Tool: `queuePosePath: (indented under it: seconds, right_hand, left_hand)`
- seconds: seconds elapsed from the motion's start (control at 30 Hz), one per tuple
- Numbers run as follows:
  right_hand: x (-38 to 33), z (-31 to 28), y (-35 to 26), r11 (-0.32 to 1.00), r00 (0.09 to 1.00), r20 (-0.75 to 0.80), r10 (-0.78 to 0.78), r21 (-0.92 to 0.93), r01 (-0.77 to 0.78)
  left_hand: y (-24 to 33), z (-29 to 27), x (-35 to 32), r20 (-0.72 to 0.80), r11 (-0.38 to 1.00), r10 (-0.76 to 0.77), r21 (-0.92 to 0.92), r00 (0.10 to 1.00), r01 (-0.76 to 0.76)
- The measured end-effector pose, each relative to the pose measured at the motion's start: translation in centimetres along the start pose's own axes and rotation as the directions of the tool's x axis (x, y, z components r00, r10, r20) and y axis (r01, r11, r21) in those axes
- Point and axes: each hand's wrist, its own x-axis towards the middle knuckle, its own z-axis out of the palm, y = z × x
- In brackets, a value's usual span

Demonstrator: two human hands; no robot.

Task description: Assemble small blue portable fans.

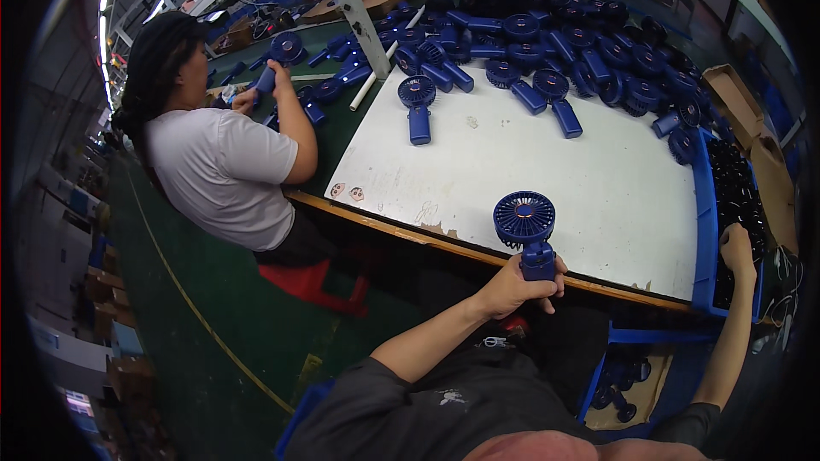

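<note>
Navy-blue plastic handheld fan (524, 226), clasped by the left hand (511, 288), seemed best held steady while the right hand (736, 248), grasp unclear, reached small black parts (730, 172).

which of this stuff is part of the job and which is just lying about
Seemingly part of the job:
- blue fan in the left hand
- black pieces in the blue bin, at the right hand
- fans piled on the white table

Seemingly just lying about:
- white rod
- cardboard beside the bin
</note>
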Motion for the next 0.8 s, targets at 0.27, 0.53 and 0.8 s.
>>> queuePosePath:
  seconds: [0.27,0.53,0.8]
  right_hand:
    - [-0.1,-0.6,-1.0,0.991,0.999,0.011,-0.039,0.130,0.037]
    - [0.9,0.5,2.5,0.973,0.996,-0.087,-0.007,0.230,0.027]
    - [0.4,-0.5,1.5,0.912,0.993,-0.082,0.084,0.408,-0.044]
  left_hand:
    - [-0.1,-0.2,0.1,-0.056,0.999,-0.010,0.049,0.998,0.012]
    - [-0.3,-0.6,0.0,-0.096,0.997,-0.038,0.070,0.995,0.045]
    - [-0.4,-0.8,0.0,-0.114,0.993,-0.032,0.110,0.993,0.044]
